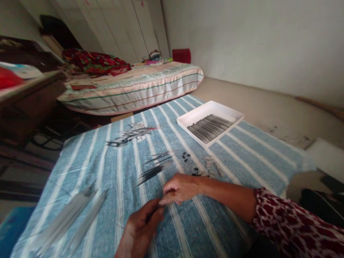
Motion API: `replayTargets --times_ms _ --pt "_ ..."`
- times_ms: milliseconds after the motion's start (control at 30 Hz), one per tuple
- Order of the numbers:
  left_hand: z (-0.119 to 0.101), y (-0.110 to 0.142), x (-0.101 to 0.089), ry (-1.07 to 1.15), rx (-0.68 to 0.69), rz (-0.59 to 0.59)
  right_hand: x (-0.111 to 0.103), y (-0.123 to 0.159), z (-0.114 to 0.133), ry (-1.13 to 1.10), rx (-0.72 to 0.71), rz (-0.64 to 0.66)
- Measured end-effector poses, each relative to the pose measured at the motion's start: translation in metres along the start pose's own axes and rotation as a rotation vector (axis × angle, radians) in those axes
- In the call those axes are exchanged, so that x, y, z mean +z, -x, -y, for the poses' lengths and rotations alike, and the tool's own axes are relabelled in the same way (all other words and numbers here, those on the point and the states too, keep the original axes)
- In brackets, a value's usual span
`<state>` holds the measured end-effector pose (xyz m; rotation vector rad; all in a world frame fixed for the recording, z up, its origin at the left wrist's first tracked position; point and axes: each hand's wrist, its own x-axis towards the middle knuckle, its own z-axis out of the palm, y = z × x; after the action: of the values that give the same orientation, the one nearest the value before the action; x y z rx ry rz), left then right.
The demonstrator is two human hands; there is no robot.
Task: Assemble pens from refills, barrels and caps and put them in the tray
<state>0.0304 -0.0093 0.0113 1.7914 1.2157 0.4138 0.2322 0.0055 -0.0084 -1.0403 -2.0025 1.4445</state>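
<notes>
My left hand (pixel 142 224) and my right hand (pixel 182 188) meet fingertip to fingertip low over the striped cloth. Both are closed in a pinch, and whatever sits between the fingers is hidden or too small to make out. Just beyond them lies a bundle of thin dark rods like pen refills (pixel 153 172), with a few looser ones behind. Small black caps (pixel 185 156) and short pale pieces (pixel 210 164) are scattered beyond my right hand. Two bundles of long grey translucent tubes like pen barrels (pixel 68 211) lie to the left, blurred.
A shallow white box (pixel 211 143) holds a row of dark pen-like sticks at the back right. A pile of thin dark and clear sticks (pixel 131 133) lies back left. Beyond the blue striped cloth (pixel 120 200) stand a bed (pixel 161 80) and a wooden desk (pixel 32 89).
</notes>
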Motion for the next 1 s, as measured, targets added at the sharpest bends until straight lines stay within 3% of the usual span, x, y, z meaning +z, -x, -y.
replayTargets --times_ms 233,433,600,1000 --pt "-0.021 -0.002 -0.002 -0.04 -0.053 -0.059 -0.007 0.001 0.003 -0.008 -0.026 0.006" --pt "-0.029 -0.001 0.005 0.002 -0.023 -0.169 -0.009 0.002 -0.003 -0.082 -0.086 -0.12" --pt "-0.026 -0.009 0.005 -0.046 -0.038 -0.095 -0.009 0.001 -0.008 -0.087 -0.101 -0.135" --pt "-0.033 -0.02 0.011 -0.108 0.028 -0.104 -0.012 0.007 -0.005 -0.201 -0.081 -0.206"
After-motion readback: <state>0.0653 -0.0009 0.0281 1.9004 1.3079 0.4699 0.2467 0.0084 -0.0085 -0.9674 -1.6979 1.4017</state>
